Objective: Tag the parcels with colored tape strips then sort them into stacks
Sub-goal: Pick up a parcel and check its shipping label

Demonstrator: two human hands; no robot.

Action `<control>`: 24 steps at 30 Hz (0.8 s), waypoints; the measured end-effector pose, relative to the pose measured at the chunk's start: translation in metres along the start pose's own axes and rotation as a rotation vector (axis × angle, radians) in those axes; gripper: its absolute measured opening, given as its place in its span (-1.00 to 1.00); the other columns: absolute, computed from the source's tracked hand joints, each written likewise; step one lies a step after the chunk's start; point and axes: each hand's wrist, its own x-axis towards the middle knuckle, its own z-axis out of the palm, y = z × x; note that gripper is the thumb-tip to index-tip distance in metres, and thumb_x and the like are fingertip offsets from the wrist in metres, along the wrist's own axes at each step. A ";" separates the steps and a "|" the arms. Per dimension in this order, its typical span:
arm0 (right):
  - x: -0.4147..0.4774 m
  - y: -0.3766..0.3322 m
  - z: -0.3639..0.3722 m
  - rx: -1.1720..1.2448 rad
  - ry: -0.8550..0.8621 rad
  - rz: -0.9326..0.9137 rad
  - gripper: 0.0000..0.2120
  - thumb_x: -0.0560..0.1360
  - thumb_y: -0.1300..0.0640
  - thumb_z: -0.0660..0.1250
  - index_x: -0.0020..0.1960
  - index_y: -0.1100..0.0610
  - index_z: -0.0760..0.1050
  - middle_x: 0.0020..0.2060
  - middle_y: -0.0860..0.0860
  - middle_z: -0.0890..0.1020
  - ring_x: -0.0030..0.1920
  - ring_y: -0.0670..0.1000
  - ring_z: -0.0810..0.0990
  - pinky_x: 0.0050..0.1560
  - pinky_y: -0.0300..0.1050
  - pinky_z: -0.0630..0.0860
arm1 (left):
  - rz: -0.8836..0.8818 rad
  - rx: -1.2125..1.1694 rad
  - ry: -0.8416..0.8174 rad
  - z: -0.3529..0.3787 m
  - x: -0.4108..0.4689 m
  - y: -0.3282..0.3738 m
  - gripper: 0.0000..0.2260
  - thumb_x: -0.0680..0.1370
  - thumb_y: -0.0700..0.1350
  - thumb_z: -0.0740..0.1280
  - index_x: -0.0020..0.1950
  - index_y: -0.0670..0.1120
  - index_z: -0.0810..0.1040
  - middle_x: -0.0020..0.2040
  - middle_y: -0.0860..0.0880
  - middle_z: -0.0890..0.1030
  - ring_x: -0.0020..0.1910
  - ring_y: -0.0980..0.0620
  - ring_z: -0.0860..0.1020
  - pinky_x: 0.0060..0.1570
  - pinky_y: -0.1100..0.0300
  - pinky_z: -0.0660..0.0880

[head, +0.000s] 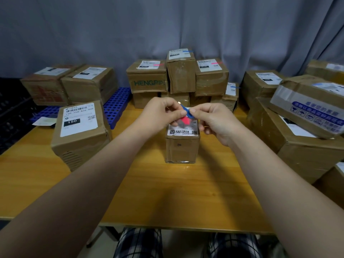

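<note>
both hands are raised just above a small parcel (182, 146) that stands upright on the wooden table (167, 192), near the middle. the left hand (162, 113) and the right hand (214, 121) meet fingertip to fingertip, thumbs and forefingers pinching a blue tape strip (186, 110) between them. a pink tape piece (184, 121) shows just below it, over the parcel's white label; it seems to be held in the same pinch, though fingers hide where it ends. to the left stands a larger parcel marked 150 (81, 131), with a blue perforated tray (117, 105) behind it. at the far edge a central stack of parcels (178, 77) carries pink and blue strips on its labels. more parcels on the right (297, 146) are piled unevenly.
</note>
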 end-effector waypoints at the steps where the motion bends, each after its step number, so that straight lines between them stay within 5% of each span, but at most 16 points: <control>1: -0.001 -0.001 0.000 -0.005 0.009 -0.008 -0.80 0.56 0.06 0.32 0.05 0.16 0.62 -0.30 0.03 0.62 -0.51 -0.16 0.43 -0.53 -0.31 0.30 | -0.008 0.014 0.007 0.000 0.000 0.000 -0.90 0.50 -0.18 0.39 -0.02 -0.17 0.60 -0.20 -0.06 0.64 -0.31 0.16 0.60 -0.27 0.37 0.55; 7: -0.002 0.000 0.007 -0.061 0.046 -0.101 -0.79 0.47 0.08 0.43 -0.01 0.22 0.62 -0.33 -0.02 0.63 -0.53 -0.15 0.43 -0.55 -0.31 0.31 | -0.010 0.050 0.032 0.002 0.000 -0.001 -0.88 0.54 -0.19 0.36 0.03 -0.20 0.60 -0.15 -0.16 0.65 -0.24 0.07 0.62 -0.19 0.32 0.58; 15: -0.001 0.007 0.002 -0.050 0.164 -0.119 -0.90 0.55 0.19 0.33 0.00 0.18 0.60 -0.38 -0.01 0.58 -0.55 -0.18 0.41 -0.55 -0.33 0.34 | -0.121 -0.175 0.167 0.003 -0.001 -0.011 -0.95 0.55 -0.20 0.35 -0.04 -0.16 0.59 -0.27 -0.08 0.59 -0.34 0.12 0.58 -0.21 0.25 0.58; 21: 0.008 0.040 -0.013 0.108 0.492 0.049 -0.87 0.59 0.19 0.26 0.09 0.08 0.55 -0.31 -0.03 0.55 -0.45 -0.13 0.41 -0.48 -0.31 0.38 | -0.171 -0.148 0.230 0.010 -0.002 -0.019 -0.91 0.55 -0.17 0.34 -0.01 -0.17 0.59 -0.21 -0.10 0.60 -0.30 0.12 0.52 -0.28 0.37 0.52; 24: 0.014 0.065 -0.018 0.027 0.523 0.205 -0.81 0.57 0.20 0.29 0.18 0.14 0.51 -0.23 0.01 0.58 -0.41 -0.08 0.45 -0.46 -0.25 0.41 | -0.173 -0.141 0.242 0.014 -0.002 -0.021 -0.93 0.55 -0.15 0.35 -0.05 -0.14 0.59 -0.24 -0.09 0.59 -0.32 0.15 0.50 -0.31 0.39 0.47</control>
